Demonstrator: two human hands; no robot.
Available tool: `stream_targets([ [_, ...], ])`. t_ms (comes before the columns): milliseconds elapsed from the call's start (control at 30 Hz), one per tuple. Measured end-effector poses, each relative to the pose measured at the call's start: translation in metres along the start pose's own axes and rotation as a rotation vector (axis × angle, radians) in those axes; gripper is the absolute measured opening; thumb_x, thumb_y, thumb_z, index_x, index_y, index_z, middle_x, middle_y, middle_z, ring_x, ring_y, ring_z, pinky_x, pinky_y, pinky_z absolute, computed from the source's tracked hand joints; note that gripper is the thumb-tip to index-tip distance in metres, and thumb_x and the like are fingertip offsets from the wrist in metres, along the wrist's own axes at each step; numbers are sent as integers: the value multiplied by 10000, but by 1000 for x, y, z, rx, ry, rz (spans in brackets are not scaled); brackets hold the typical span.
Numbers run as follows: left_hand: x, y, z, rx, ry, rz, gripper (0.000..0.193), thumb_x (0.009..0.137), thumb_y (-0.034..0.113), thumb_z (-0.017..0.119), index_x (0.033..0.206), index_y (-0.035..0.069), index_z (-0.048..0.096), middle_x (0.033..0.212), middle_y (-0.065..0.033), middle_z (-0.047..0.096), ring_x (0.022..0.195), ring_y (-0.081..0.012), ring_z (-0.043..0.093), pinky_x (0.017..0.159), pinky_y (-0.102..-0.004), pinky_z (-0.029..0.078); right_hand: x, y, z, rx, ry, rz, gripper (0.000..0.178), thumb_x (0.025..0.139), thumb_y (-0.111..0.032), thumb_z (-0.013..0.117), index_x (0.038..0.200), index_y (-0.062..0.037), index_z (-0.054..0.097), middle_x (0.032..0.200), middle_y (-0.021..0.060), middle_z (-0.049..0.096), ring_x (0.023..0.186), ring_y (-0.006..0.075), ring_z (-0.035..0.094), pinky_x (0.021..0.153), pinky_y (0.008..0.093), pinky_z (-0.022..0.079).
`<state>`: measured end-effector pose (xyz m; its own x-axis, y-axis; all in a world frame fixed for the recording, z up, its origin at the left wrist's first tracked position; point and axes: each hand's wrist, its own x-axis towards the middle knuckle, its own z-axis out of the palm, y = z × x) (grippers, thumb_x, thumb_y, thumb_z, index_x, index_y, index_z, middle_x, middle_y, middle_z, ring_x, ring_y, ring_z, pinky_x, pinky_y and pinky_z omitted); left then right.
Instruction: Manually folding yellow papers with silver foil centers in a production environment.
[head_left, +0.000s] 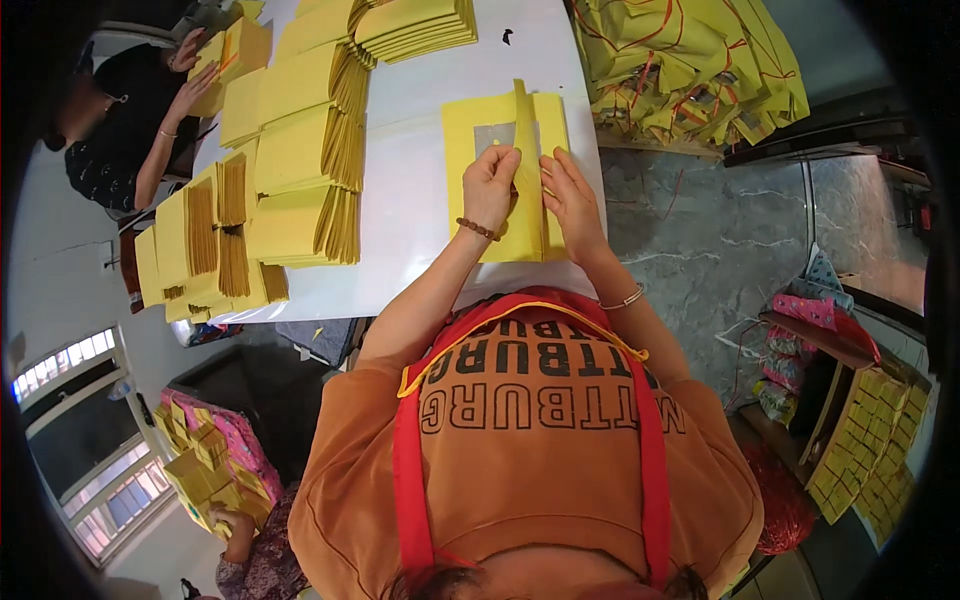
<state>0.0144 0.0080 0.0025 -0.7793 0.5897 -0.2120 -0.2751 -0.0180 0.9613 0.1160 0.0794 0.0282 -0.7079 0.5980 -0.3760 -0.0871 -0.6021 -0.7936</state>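
A yellow folded paper sheet [462,125] with a greyish window patch lies on the white table in front of me. Its middle fold stands up as a narrow upright flap. My left hand [490,185], with a brown bead bracelet at the wrist, is closed in a pinch on that flap. My right hand [573,200] rests on the sheet's right part, fingers stretched out and lying nearly flat beside the fold. A thin bangle circles the right wrist.
Stacks of folded yellow paper [290,145] cover the left of the white table [405,190]. A person [120,130] handles more of it at far left; another person's hand [235,525] shows lower left. Bundles tied with red string [690,70] lie beyond the table's right edge.
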Motion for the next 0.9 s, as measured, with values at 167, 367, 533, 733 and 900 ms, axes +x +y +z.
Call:
stream_targets([
  [167, 6, -5, -3, -51, 20, 94, 168, 904, 169, 545, 886, 12, 603, 658, 30, 526, 508, -35, 412, 435, -208, 329, 3, 19, 0, -115, -134, -43, 601, 927, -233, 504, 1388, 43, 235, 1236, 96, 462, 1121, 130, 449, 933, 245, 364],
  [367, -2, 5, -3, -47, -23, -22, 175, 892, 182, 571, 886, 12, 610, 697, 25, 563, 575, -33, 459, 493, -194, 371, -5, 3, 5, -149, -266, -60, 576, 883, -146, 561, 1364, 18, 291, 1201, 65, 488, 1083, 133, 467, 923, 256, 365],
  [533, 1, 4, -4, -6, -65, -7, 169, 884, 200, 590, 901, 33, 611, 710, 30, 557, 572, -27, 462, 486, -183, 361, -6, 4, 6, -139, -259, -100, 509, 866, -132, 573, 1309, -5, 356, 1145, 55, 516, 1046, 124, 484, 901, 259, 378],
  [733, 2, 13, -5, -106, -143, -74, 220, 840, 203, 656, 936, 14, 596, 694, 22, 552, 571, -42, 473, 489, -191, 389, -4, 8, -5, -126, -322, -19, 518, 842, -130, 601, 1291, -18, 369, 1147, 51, 499, 1040, 139, 489, 887, 274, 395],
  [900, 3, 16, -6, -120, -163, -99, 274, 812, 158, 687, 998, 0, 562, 707, 10, 553, 591, -47, 479, 497, -188, 389, -8, 7, 1, -357, -347, -168, 602, 825, -170, 627, 1320, -10, 325, 1174, 82, 481, 1076, 166, 475, 917, 289, 386],
])
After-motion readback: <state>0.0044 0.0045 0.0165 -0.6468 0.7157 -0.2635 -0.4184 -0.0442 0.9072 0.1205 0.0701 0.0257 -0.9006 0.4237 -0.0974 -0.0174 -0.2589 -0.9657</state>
